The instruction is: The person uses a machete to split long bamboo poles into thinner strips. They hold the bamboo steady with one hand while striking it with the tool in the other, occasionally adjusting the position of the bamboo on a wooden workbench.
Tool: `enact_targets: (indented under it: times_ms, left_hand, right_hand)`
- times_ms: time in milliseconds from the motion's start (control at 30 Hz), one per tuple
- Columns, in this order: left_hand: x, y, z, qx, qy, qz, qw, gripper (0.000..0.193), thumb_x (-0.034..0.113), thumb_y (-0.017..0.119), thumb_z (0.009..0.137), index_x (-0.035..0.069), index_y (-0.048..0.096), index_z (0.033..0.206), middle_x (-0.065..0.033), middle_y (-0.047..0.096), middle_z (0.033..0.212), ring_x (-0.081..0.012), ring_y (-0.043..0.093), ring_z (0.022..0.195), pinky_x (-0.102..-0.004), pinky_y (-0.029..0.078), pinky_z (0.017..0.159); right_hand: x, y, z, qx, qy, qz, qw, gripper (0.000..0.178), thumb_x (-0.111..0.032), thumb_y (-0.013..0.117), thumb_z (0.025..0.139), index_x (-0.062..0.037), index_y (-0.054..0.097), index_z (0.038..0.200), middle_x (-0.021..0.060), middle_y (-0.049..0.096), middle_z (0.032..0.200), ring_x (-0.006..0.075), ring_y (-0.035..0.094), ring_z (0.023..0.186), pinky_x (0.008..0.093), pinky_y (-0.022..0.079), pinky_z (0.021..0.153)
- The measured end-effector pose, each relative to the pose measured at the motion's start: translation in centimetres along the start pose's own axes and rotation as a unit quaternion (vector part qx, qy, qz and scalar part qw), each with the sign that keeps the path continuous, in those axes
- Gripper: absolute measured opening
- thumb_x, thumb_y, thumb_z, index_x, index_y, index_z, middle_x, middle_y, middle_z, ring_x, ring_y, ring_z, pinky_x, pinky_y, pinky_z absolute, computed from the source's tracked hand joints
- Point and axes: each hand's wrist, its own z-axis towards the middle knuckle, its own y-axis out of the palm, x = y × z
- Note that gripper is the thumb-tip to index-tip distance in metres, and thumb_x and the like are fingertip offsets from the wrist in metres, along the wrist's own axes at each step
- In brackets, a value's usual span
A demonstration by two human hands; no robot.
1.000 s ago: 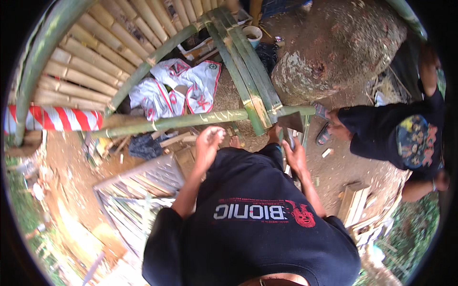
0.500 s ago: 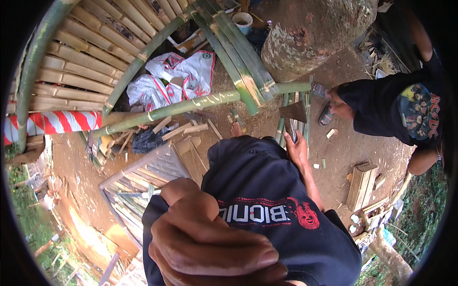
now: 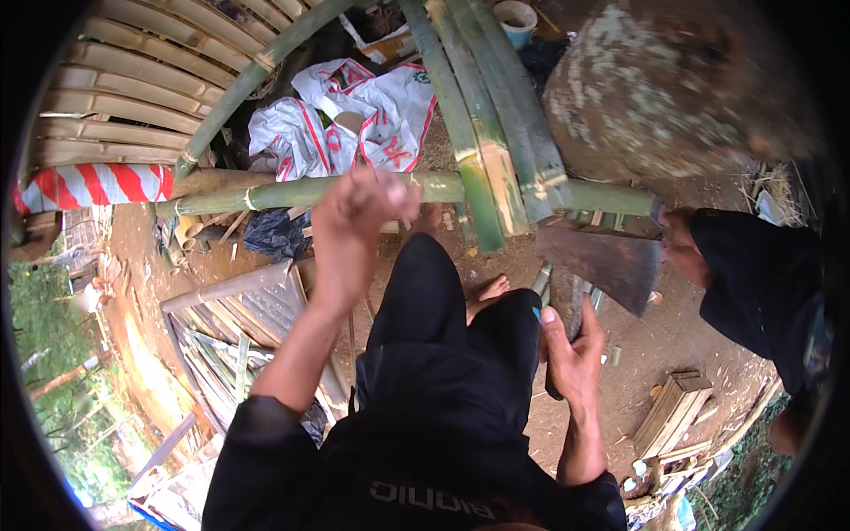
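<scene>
My right hand [image 3: 577, 354] is closed round the short handle of a hatchet [image 3: 611, 264]. Its broad, dark, rusty blade points away from me, just below the ends of several green split bamboo strips [image 3: 500, 115]. Those strips lie across a long horizontal green bamboo pole [image 3: 274, 194]. My left hand [image 3: 359, 212] is raised over this pole, left of the strips. Its fingers are smeared by motion, and whether it touches the pole cannot be made out.
A white and red sack [image 3: 354, 124] lies behind the pole. At upper left is a curved bamboo slat platform [image 3: 133, 97]. A tree trunk [image 3: 655, 97] stands far right, near a person's leg [image 3: 735, 265]. A frame of slats [image 3: 239, 332] and a wooden block [image 3: 673, 411] lie on the ground.
My left hand has moved from close below the view forward to the bamboo pole. The hatchet, still in my right hand, appears larger and its blade is turned rightward. The view has shifted.
</scene>
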Motion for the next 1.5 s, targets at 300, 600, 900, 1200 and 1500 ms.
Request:
enact_targets:
  times_ms: [300,600,900,1200,1500]
  left_hand:
    - [-7.3,-6.8,35.4,0.102,0.191,0.042,0.975,0.027,0.011,0.07,0.086,-0.01,0.066,0.104,-0.0148,0.07,0.091,-0.0182,0.067,0.082,-0.029,0.054,0.08]
    - [-11.4,-7.3,60.0,0.054,0.205,0.063,0.975,0.011,0.007,0.065,0.089,-0.004,0.068,0.092,0.0,0.059,0.068,-0.0074,0.046,0.056,-0.0258,0.037,0.049]
    - [-12.3,-7.6,62.6,0.142,0.213,0.253,0.933,0.016,0.016,0.073,0.08,0.006,0.076,0.092,-0.0157,0.071,0.075,-0.019,0.067,0.066,-0.0332,0.052,0.07]
    - [-12.0,-7.9,62.5,0.128,0.205,0.235,0.942,0.015,0.014,0.072,0.081,0.004,0.075,0.092,-0.0179,0.069,0.072,-0.0193,0.065,0.059,-0.0341,0.051,0.063]
    - [-11.4,-7.7,62.1,0.122,0.185,0.215,0.951,0.012,0.008,0.068,0.08,0.003,0.074,0.089,-0.0193,0.068,0.076,-0.0272,0.068,0.065,-0.0357,0.052,0.066]
  right_hand:
    - [-5.9,6.5,12.8,0.012,-0.067,0.005,0.998,0.036,-0.029,0.064,0.094,0.0001,0.053,0.111,0.001,0.054,0.069,0.0074,0.049,0.05,0.0218,0.038,0.044]
    - [-13.4,13.9,24.9,0.012,-0.019,-0.006,1.0,0.04,-0.031,0.067,0.092,0.0002,0.053,0.112,0.0007,0.054,0.066,0.0078,0.048,0.049,0.0231,0.039,0.044]
    - [-19.0,17.5,32.9,0.004,-0.027,-0.058,0.998,0.045,-0.028,0.064,0.094,0.0034,0.05,0.122,0.0047,0.057,0.075,0.0091,0.051,0.061,0.0253,0.041,0.055]
    - [-24.0,20.8,41.0,0.009,-0.052,-0.135,0.989,0.04,-0.028,0.063,0.093,0.003,0.054,0.116,0.0178,0.065,0.089,0.0203,0.062,0.08,0.0343,0.049,0.072]
    - [-28.6,25.8,50.9,0.043,-0.291,-0.25,0.922,0.031,-0.029,0.057,0.097,-0.0012,0.049,0.109,0.0133,0.057,0.066,0.0272,0.056,0.057,0.0402,0.043,0.052]
